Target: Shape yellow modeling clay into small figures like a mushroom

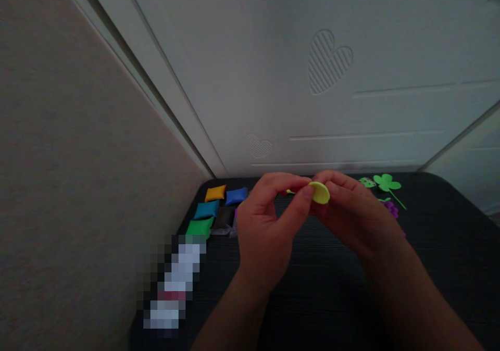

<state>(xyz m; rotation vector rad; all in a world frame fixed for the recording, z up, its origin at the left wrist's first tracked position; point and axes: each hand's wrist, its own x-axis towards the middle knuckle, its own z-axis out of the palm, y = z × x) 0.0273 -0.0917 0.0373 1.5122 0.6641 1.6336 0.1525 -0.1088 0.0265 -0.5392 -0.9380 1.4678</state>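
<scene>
Between my two hands, above the dark table, is a flat yellow disc of what looks like modelling clay. My left hand pinches its left edge between thumb and forefinger. From the other side, my right hand has its thumb and fingers closed at the disc's right edge. Part of a small yellow piece shows behind my left fingers; its shape is mostly hidden. Beyond my right hand lie a green four-leaf clover shape with a stem and a purple bumpy piece, partly covered by that hand.
Small packets stand at the table's left: yellow-orange, blue, teal, green and black. A blurred-out item lies along the left edge. A white panel with hearts rises behind the table.
</scene>
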